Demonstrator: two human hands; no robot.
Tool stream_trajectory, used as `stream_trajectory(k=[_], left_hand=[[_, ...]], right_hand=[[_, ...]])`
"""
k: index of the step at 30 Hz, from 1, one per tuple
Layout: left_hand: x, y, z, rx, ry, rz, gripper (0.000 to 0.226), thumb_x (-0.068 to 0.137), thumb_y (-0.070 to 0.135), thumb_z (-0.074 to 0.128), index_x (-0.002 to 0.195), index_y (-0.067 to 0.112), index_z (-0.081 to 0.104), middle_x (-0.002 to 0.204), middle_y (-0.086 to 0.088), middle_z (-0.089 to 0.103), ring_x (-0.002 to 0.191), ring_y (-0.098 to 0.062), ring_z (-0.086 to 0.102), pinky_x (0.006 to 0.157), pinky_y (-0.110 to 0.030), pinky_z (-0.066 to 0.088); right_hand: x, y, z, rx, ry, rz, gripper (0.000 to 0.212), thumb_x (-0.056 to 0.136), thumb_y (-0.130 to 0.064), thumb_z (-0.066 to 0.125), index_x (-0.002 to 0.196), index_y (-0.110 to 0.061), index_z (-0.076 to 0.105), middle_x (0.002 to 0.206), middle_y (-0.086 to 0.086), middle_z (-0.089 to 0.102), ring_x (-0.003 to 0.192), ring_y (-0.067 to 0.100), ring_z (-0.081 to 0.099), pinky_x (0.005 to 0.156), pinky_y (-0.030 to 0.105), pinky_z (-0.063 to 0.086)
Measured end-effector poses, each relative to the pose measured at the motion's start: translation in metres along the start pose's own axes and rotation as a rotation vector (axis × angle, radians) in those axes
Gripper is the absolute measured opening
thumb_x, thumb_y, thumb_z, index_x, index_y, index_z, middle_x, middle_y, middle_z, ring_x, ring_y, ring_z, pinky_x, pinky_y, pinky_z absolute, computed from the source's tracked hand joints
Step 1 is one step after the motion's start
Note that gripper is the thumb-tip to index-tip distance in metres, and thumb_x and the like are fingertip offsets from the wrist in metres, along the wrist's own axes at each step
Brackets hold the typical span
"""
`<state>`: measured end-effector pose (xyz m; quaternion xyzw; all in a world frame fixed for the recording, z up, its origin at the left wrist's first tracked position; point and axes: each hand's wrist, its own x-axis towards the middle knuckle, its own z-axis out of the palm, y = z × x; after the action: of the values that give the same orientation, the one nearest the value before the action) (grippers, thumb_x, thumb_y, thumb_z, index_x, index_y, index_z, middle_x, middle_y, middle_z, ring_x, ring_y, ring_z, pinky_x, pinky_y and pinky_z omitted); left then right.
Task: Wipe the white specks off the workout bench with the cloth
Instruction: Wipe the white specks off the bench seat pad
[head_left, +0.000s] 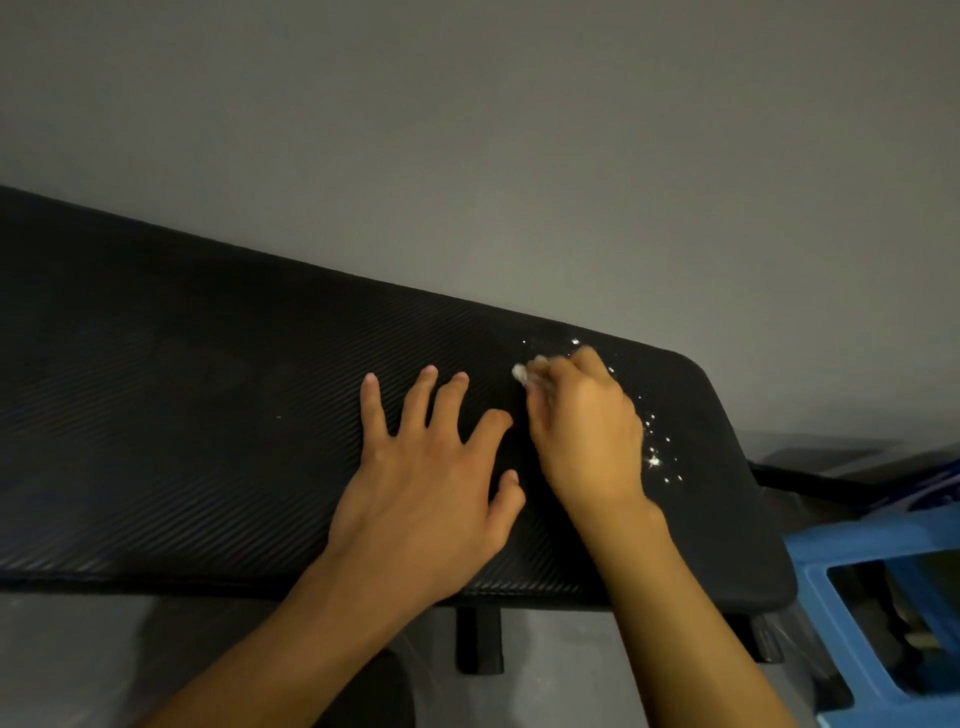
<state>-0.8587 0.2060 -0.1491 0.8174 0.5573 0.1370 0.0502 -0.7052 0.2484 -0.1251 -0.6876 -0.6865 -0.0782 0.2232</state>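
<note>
While the right grip (582, 421) pinched the cloth (519, 373) near the far right corner of the surface (208, 415) (left grip (426, 467) splayed flat, empty), an outward sweep could scatter white specks (653, 460) over the edge.

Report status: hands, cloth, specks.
Left hand flat on bench, fingers spread. Right hand grips small white cloth. Specks lie right of and beyond it. Nothing blocking.
</note>
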Motion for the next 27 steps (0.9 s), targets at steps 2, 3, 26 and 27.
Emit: stream_trajectory(k=[2, 3, 26, 27], left_hand=[[0.000, 0.000, -0.001, -0.007, -0.013, -0.006, 0.054, 0.091, 0.056, 0.029, 0.133, 0.032, 0.053, 0.154, -0.016, 0.044, 0.148, -0.037, 0.033, 0.116, -0.072, 0.018], [0.000, -0.001, -0.001, -0.007, -0.014, -0.009, 0.055, 0.091, 0.057, 0.028, 0.133, 0.032, 0.053, 0.154, -0.016, 0.043, 0.148, -0.037, 0.032, 0.116, -0.072, 0.017], [0.000, -0.004, -0.001, -0.036, -0.018, -0.029, 0.057, 0.091, 0.047, 0.028, 0.141, 0.021, 0.040, 0.156, -0.011, 0.041, 0.150, -0.031, 0.030, 0.117, -0.070, 0.022], [0.001, -0.003, -0.001, -0.029, -0.025, -0.024, 0.058, 0.091, 0.046, 0.029, 0.143, 0.022, 0.038, 0.156, -0.011, 0.041, 0.150, -0.033, 0.030, 0.116, -0.071, 0.022]], right_hand=[[0.027, -0.008, 0.015, -0.085, -0.030, 0.070, 0.031, 0.105, -0.035, 0.049, 0.114, -0.013, 0.068, 0.110, 0.006, 0.055, 0.088, 0.030, 0.063, 0.064, 0.037, 0.049], [0.038, -0.014, 0.020, -0.108, -0.041, 0.088, 0.030, 0.105, -0.032, 0.048, 0.115, -0.011, 0.067, 0.112, 0.008, 0.054, 0.089, 0.031, 0.063, 0.065, 0.038, 0.050], [-0.079, -0.004, -0.042, 0.064, -0.130, -0.070, 0.032, 0.098, -0.047, 0.044, 0.110, -0.031, 0.068, 0.090, -0.011, 0.048, 0.064, 0.019, 0.060, 0.050, 0.045, 0.053], [-0.091, -0.003, -0.048, 0.067, -0.136, -0.060, 0.031, 0.097, -0.048, 0.045, 0.110, -0.032, 0.068, 0.090, -0.012, 0.048, 0.063, 0.017, 0.060, 0.048, 0.043, 0.053]])
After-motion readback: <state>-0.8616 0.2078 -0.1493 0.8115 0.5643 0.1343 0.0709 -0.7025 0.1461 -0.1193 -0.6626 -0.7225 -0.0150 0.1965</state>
